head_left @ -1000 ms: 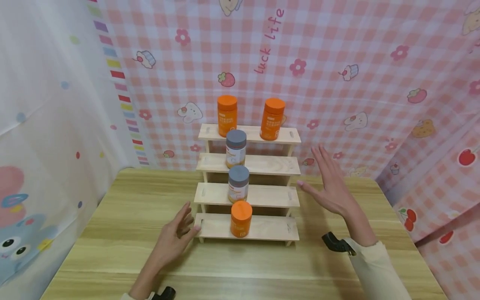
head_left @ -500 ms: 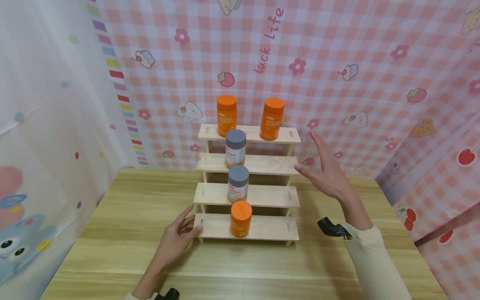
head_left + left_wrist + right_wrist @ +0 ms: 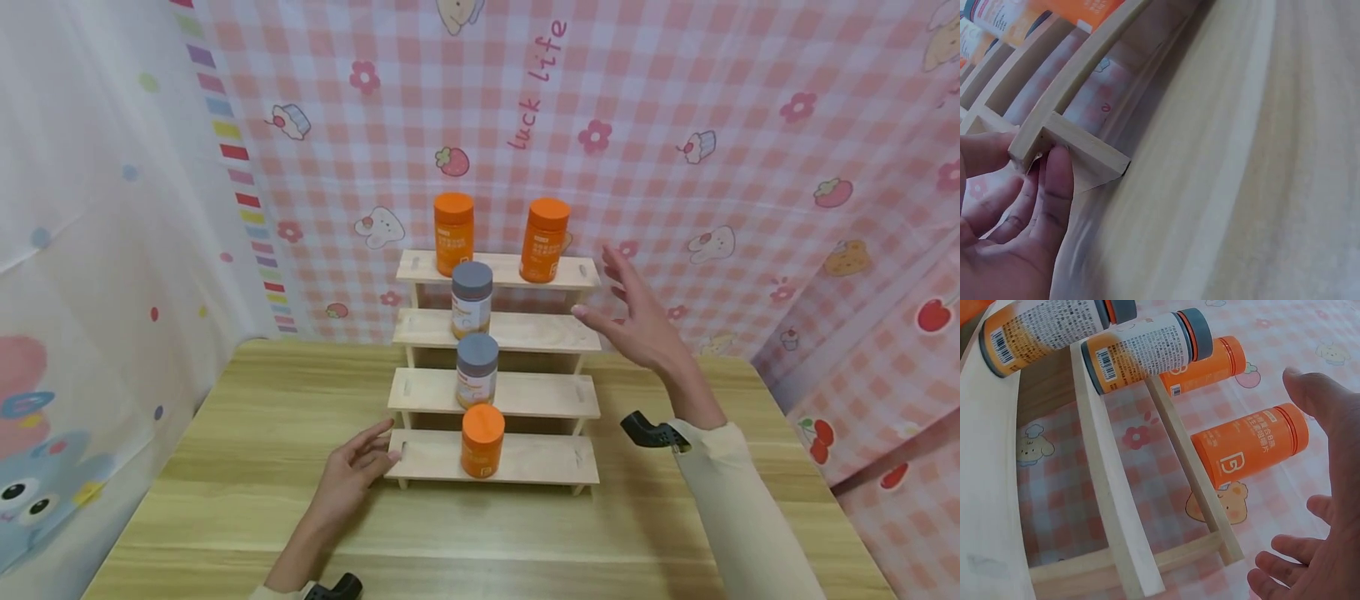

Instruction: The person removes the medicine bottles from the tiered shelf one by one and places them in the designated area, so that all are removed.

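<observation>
A four-step wooden display rack (image 3: 551,457) stands on the table. My left hand (image 3: 348,468) pinches the left end of its lowest shelf, thumb above and fingers under the board in the left wrist view. Level with the upper shelves, my right hand (image 3: 637,321) is at the right side, fingers apart and holding nothing. Nearest to it is an upright orange bottle (image 3: 545,243) on the top shelf. Another orange bottle (image 3: 453,237) shares that shelf, further left. Two grey-capped jars (image 3: 471,312) occupy the middle shelves, one each. An orange jar (image 3: 482,450) sits on the lowest shelf.
The wood-grain table (image 3: 262,417) extends around the rack. Right behind it hangs a pink checked curtain (image 3: 660,192). A white patterned curtain (image 3: 135,250) closes off the left side.
My right hand has risen and moved left, towards the right-hand orange bottle. The left hand has shifted slightly right at the lowest shelf's end. Bottles and jars stay put.
</observation>
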Motion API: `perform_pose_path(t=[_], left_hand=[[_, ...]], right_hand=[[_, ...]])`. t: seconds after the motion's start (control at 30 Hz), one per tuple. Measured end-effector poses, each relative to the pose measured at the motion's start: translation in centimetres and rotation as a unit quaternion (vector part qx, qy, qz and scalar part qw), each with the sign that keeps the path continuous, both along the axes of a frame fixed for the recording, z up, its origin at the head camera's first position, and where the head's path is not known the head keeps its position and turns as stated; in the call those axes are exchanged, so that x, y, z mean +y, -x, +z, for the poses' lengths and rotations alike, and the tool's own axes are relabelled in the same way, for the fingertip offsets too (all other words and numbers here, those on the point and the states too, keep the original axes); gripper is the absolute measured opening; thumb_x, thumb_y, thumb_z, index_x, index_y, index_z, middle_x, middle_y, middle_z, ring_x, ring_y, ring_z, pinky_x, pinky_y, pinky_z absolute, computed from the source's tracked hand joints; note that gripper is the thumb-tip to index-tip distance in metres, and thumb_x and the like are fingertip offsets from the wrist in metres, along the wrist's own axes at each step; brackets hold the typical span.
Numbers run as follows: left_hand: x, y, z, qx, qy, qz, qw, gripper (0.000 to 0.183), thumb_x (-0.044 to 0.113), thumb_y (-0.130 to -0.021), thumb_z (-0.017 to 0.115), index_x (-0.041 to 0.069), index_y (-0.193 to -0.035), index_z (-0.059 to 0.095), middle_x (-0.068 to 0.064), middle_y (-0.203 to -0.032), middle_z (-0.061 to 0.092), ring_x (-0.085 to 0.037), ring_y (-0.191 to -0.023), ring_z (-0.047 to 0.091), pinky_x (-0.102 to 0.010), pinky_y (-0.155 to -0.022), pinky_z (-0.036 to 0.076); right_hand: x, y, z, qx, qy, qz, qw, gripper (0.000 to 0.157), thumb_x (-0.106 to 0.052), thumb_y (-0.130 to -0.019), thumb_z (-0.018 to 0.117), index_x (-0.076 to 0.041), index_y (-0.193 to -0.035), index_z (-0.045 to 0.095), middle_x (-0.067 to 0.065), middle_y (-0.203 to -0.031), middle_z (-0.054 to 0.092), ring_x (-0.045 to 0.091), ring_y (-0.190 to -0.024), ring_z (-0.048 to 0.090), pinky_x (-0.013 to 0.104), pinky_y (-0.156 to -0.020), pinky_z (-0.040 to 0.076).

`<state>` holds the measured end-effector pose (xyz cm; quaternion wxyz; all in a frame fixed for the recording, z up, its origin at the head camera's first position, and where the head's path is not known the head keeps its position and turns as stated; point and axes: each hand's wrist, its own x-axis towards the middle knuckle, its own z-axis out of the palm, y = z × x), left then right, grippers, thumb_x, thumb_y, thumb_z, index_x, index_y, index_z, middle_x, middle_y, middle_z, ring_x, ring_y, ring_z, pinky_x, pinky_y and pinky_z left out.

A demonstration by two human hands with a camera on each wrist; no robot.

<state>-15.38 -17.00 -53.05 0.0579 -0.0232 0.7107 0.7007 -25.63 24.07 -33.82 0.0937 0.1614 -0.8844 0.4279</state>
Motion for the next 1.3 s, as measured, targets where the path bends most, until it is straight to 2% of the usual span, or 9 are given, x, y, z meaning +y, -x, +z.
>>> perform_pose_path(t=[0.13, 0.33, 0.57, 0.7, 0.83, 1.0, 1.3], left_hand=[[-0.1, 0.1, -0.3, -0.013, -0.027, -0.003, 0.9995, 0.057, 0.003, -0.094, 0.074, 0.001, -0.148, 0.054, -0.022, -0.130, 0.061, -0.015, -0.108, 0.068, -0.024, -0.091, 0.055], [-0.2, 0.2, -0.7, -0.014, -0.052, -0.009, 0.9985, 0.057, 0.001, -0.094, 0.072, -0.003, -0.148, 0.052, -0.025, -0.135, 0.060, -0.016, -0.111, 0.066, -0.025, -0.093, 0.054], [-0.4, 0.2, -0.7, -0.007, -0.072, -0.026, 0.9970, 0.055, -0.001, -0.096, 0.068, -0.006, -0.147, 0.049, -0.026, -0.138, 0.056, -0.014, -0.115, 0.064, -0.024, -0.096, 0.053], [-0.5, 0.1, -0.7, -0.005, -0.089, -0.038, 0.9953, 0.057, -0.001, -0.096, 0.067, -0.008, -0.148, 0.046, -0.026, -0.141, 0.054, -0.014, -0.117, 0.063, -0.025, -0.098, 0.052], [-0.4, 0.0, -0.8, -0.007, -0.113, -0.039, 0.9928, 0.058, -0.003, -0.096, 0.066, -0.009, -0.149, 0.044, -0.023, -0.140, 0.055, -0.015, -0.116, 0.063, -0.027, -0.098, 0.053], [-0.1, 0.0, -1.0, 0.002, -0.120, -0.038, 0.9920, 0.058, -0.003, -0.095, 0.066, -0.011, -0.148, 0.043, -0.021, -0.137, 0.057, -0.014, -0.116, 0.063, -0.026, -0.096, 0.054], [-0.1, 0.3, -1.2, 0.002, -0.131, -0.034, 0.9908, 0.056, -0.004, -0.096, 0.066, -0.009, -0.147, 0.046, -0.020, -0.137, 0.057, -0.015, -0.117, 0.062, -0.027, -0.096, 0.054]], right_hand=[[-0.6, 0.8, 0.3, 0.001, 0.024, 0.008, 1.000, 0.097, -0.037, -0.094, 0.076, -0.026, -0.168, 0.015, 0.005, -0.171, 0.021, 0.030, -0.153, 0.027, 0.056, -0.121, 0.026], [-1.5, 1.9, 0.8, -0.007, 0.046, 0.014, 0.999, 0.099, -0.037, -0.093, 0.078, -0.027, -0.167, 0.014, 0.002, -0.170, 0.023, 0.028, -0.152, 0.029, 0.055, -0.121, 0.028], [-2.6, 3.2, 1.3, 0.006, 0.089, 0.038, 0.995, 0.094, -0.023, -0.094, 0.078, -0.024, -0.167, 0.018, 0.013, -0.166, 0.030, 0.035, -0.148, 0.036, 0.055, -0.120, 0.031], [-3.1, 3.9, 1.8, 0.000, 0.106, 0.042, 0.993, 0.091, -0.029, -0.096, 0.077, -0.029, -0.166, 0.020, 0.011, -0.164, 0.034, 0.034, -0.145, 0.039, 0.055, -0.119, 0.032], [-3.5, 4.6, 2.2, -0.016, 0.123, 0.040, 0.991, 0.089, -0.032, -0.096, 0.076, -0.030, -0.166, 0.021, 0.009, -0.162, 0.037, 0.033, -0.143, 0.042, 0.053, -0.119, 0.033], [-4.0, 5.3, 2.5, -0.030, 0.126, 0.027, 0.991, 0.088, -0.034, -0.094, 0.077, -0.031, -0.165, 0.024, 0.007, -0.160, 0.041, 0.030, -0.140, 0.045, 0.052, -0.118, 0.036], [-5.2, 6.6, 3.1, -0.024, 0.110, 0.014, 0.994, 0.081, -0.034, -0.094, 0.077, -0.031, -0.161, 0.032, 0.008, -0.151, 0.051, 0.030, -0.133, 0.053, 0.051, -0.113, 0.042]])
